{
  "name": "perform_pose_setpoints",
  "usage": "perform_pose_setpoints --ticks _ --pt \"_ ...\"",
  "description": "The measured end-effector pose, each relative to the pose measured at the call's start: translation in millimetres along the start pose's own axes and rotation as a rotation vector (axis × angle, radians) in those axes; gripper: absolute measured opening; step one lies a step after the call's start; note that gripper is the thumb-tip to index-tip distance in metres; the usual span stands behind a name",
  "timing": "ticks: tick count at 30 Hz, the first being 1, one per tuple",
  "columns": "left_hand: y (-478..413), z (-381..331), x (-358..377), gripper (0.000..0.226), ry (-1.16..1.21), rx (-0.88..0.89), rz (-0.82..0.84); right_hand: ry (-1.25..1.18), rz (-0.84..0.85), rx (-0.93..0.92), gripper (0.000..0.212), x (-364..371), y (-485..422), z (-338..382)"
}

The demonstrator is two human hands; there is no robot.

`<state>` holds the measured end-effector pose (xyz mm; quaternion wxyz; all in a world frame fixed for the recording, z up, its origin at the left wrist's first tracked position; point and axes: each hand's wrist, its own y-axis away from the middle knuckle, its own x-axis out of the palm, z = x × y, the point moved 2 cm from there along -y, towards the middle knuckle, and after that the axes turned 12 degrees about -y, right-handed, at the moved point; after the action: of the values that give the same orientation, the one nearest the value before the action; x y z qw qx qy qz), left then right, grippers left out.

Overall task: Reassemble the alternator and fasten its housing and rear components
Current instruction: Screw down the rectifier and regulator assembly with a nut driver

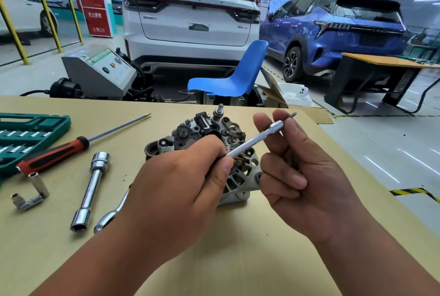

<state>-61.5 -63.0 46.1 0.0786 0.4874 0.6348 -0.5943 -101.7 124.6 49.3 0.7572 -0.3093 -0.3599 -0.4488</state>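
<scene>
Far out left of the left hand, a green case (35, 120) of sockets sits at the table (238, 236) edge. Just inside it lies a screwdriver (54, 153) with a red and black handle, its shaft pointing away up the table. Nearer the person, two small sockets (38, 185) lie touching in an L. Closer to the left hand comes a long tube spanner (91, 188), then a ratchet (112, 212) whose handle end slips out of sight under that hand.

Now the left hand (181, 191): back to the camera, fingers curled and thumb pressed down, clamped on the lower end of a slim silver driver (257, 138). Straight beyond its knuckles sits the alternator (207, 143) on the table, rear end up, with its threaded stud standing at the far side (the near half is hidden behind the hand).

The driver slants up to the right, across the gap between the hands and over the alternator. The right hand (307, 176), palm turned towards the person, pinches the driver's upper part between thumb and forefinger, the other fingers loosely curled in. The bit pokes out past the thumb.

Beyond both hands, off the table: a blue chair (238, 76), a white car (190, 10) behind it, and a blue car (345, 29) away past the right hand
</scene>
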Motion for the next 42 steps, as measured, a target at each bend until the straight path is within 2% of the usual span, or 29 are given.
perform_pose_setpoints --ticks 4,9,12,14,17,20,22,30,34,37,42 --pt "0 0 1 0.018 0.109 -0.037 -0.069 0.061 -0.027 -0.082 0.009 -1 -2 2" --pt "-6 5 -8 0.002 0.895 -0.245 -0.163 0.334 -0.147 -0.184 0.005 -5 -5 2" --pt "-10 9 -12 0.008 1.021 -0.306 -0.076 0.383 -0.174 -0.23 0.009 -5 -4 4" --pt "-9 6 -11 0.008 0.96 -0.292 0.042 0.383 -0.139 -0.223 0.012 -3 -3 6" --pt "-3 -1 -6 0.036 0.726 -0.192 0.164 0.355 -0.063 -0.153 0.014 1 0 3" --pt "-2 -11 -4 0.038 0.309 -0.023 0.145 0.357 0.034 -0.076 0.011 4 3 -2" --pt "-3 -14 -6 0.04 0.218 -0.001 0.149 0.343 0.082 -0.047 0.017 6 4 -5" --pt "-4 -15 -6 0.039 0.115 -0.002 0.217 0.355 0.05 -0.049 0.018 7 5 -5" --pt "-2 -16 -7 0.047 0.048 -0.016 0.24 0.479 0.013 -0.068 0.031 8 7 -2" --pt "-2 -19 -6 0.042 -0.01 -0.025 0.217 0.583 -0.005 -0.119 0.038 8 6 0" --pt "-1 -19 -4 0.039 0.062 -0.075 0.168 0.573 0.038 -0.113 0.048 8 5 -4"
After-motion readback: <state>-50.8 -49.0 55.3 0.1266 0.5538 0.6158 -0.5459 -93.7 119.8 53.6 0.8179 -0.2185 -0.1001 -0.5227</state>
